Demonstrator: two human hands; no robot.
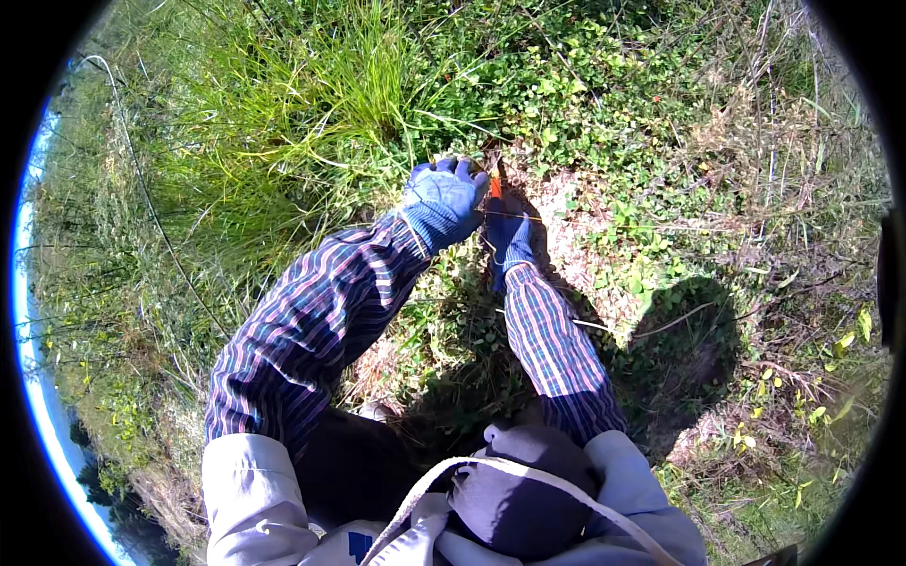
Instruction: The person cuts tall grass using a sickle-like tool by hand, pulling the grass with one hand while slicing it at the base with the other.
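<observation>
My left hand [444, 197], in a blue-grey knit glove, reaches down at the base of a tall grass clump [382, 85]. Its fingers curl downward among small leaves, and what lies beneath them is hidden. Close beside it, my right hand [511, 230] wears a similar glove and is mostly in shadow. It is closed around the orange handle [496, 185] of a hand tool. The tool's working end points away from me towards a dark patch of soil [493, 147]; its shape is not clear.
Low leafy ground cover [601, 92] spreads ahead and to the right, with dry straw-like litter [566, 219] near my right hand. A long thin stem [134, 156] arches at the left. Dry twiggy growth [771, 92] stands at the far right. My dark-trousered knee [524, 488] is below.
</observation>
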